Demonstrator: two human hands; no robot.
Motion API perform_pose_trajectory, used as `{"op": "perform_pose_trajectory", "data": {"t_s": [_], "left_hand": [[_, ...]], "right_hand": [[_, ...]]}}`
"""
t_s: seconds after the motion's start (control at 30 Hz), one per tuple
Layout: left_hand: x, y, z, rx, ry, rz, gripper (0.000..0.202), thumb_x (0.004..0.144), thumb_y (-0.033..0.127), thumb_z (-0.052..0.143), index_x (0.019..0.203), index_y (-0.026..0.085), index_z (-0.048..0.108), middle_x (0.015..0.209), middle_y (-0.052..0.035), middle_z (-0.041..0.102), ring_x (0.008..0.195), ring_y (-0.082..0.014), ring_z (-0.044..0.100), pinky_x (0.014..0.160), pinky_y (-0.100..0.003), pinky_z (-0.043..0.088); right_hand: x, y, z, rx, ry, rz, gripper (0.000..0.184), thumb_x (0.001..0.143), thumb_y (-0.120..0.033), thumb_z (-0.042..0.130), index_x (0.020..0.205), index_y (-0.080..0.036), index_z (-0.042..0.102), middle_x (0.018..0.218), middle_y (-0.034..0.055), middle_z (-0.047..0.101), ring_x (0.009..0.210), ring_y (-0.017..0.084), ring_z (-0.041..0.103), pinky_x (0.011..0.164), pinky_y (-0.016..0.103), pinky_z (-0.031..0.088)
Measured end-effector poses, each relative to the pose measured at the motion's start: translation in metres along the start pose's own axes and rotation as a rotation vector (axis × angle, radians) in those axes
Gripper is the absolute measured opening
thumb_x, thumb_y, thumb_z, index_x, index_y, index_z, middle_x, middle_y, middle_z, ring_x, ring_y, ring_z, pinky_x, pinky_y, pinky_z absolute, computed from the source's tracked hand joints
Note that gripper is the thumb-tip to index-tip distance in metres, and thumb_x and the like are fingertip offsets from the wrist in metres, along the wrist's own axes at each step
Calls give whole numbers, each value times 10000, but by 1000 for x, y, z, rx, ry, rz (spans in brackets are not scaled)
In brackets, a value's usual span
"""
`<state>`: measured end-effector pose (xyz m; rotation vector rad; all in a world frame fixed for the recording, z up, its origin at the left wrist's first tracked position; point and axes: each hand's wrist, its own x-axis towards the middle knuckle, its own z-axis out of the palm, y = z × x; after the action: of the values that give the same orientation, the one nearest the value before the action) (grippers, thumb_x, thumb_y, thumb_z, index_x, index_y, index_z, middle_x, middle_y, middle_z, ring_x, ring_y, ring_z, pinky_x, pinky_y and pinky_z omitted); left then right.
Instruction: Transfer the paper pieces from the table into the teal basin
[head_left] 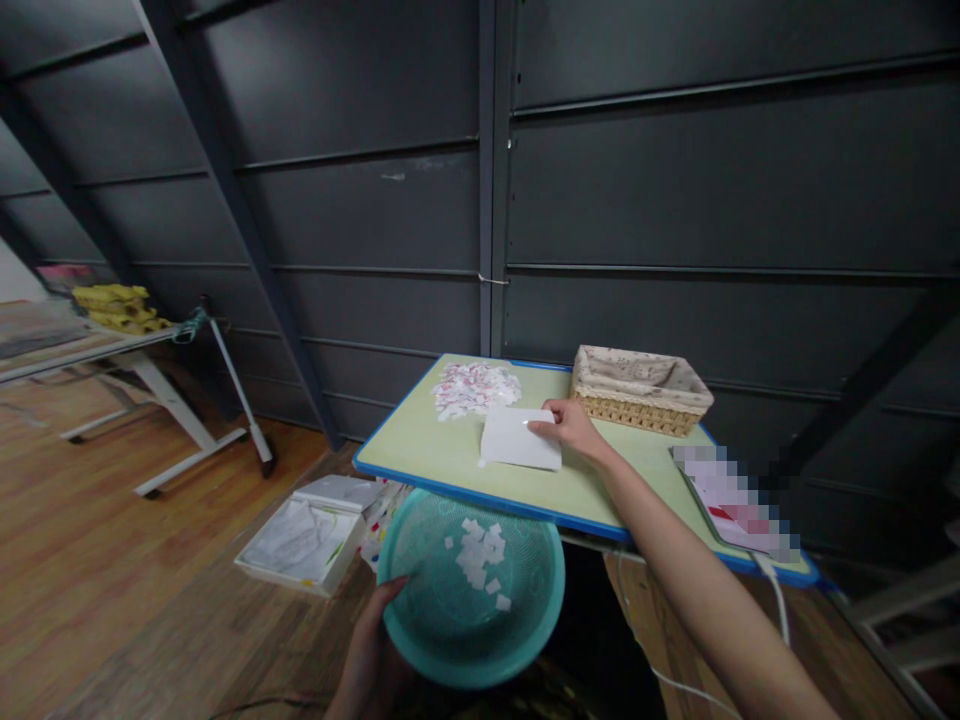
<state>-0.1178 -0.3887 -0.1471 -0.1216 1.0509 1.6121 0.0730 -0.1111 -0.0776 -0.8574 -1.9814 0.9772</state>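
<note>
My left hand (pixel 382 610) grips the rim of a round teal plastic basket (pixel 551 600), its thumb over the inside wall. Several small white paper pieces (pixel 480 552) lie in the bottom of it. The basket is held just below the front edge of a pale green table with a blue border (pixel 420 450). Over the tabletop, my right hand (pixel 570 430) pinches a white card (pixel 517 440) by its right side. Behind the card's left end is a heap of white and reddish paper scraps (pixel 472 388).
A cloth-lined wicker basket (pixel 637 408) stands at the table's back right. A device with a blurred screen (pixel 727 500) and a white cable (pixel 780 600) lies at the right end. A white open box (pixel 300 550) sits low at left. Another table (pixel 127 345) stands further left.
</note>
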Motion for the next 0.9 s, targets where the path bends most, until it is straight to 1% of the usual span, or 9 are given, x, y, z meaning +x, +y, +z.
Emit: {"op": "perform_pose_trajectory", "data": {"t_s": [0.1,0.17,0.23,0.33,0.47,0.57,0.67,0.77,0.9], "left_hand": [[1,1,-1,3,-21,21,714,767,151,610,1419,-7,365,892,-148,805,963,-337,715,973,-486,490],[2,1,-2,13,-17,26,699,770,164,608,1393,-54,381,846,-161,804,911,-340,729,950,-475,506],[3,1,-4,36,0,27,665,759,162,616,1357,-64,433,809,-162,804,890,-345,732,938,-477,513],[4,0,-5,50,7,21,585,748,162,624,1300,-7,530,809,-141,808,926,-352,724,938,-504,509],[4,-1,-7,49,-2,45,484,751,171,619,1219,46,605,835,-120,812,914,-346,729,957,-520,495],[4,-1,-8,63,-36,55,477,770,162,617,1226,27,578,826,-123,812,960,-335,718,983,-501,482],[4,-1,-8,42,-53,40,553,775,147,614,1301,15,504,857,-134,810,998,-335,705,987,-505,480],[3,0,-5,31,-30,28,606,775,135,601,1352,19,453,872,-139,809,993,-341,705,989,-520,476],[2,0,-3,25,-20,18,636,766,140,606,1369,18,444,905,-146,806,1010,-346,697,981,-526,480]], "right_hand": [[-2,-3,2,83,-145,31,360,587,-450,737,554,-180,502,512,-55,437,489,85,372,463,227,235],[-2,-3,1,156,-171,60,368,576,-453,752,570,-180,505,514,-58,441,481,83,374,456,226,236],[-1,-2,-2,204,-131,83,386,568,-456,758,562,-188,480,505,-61,430,471,81,372,447,224,231],[1,4,-9,177,-65,97,389,558,-436,761,543,-195,456,485,-65,422,460,82,377,436,221,231],[2,6,-15,183,-80,125,365,535,-396,773,545,-193,470,478,-63,443,448,86,400,429,221,243],[2,2,-18,273,-22,158,388,512,-411,779,547,-197,458,492,-48,481,444,93,425,425,225,248],[1,-1,-21,244,13,187,391,503,-412,780,542,-198,455,488,-43,486,438,97,434,419,226,247],[0,-1,-21,177,-72,196,366,516,-397,780,546,-188,481,482,-55,462,440,87,421,421,221,247],[-4,-5,-11,205,-209,182,347,552,-397,783,587,-173,521,522,-59,464,466,76,419,437,215,265]]}}
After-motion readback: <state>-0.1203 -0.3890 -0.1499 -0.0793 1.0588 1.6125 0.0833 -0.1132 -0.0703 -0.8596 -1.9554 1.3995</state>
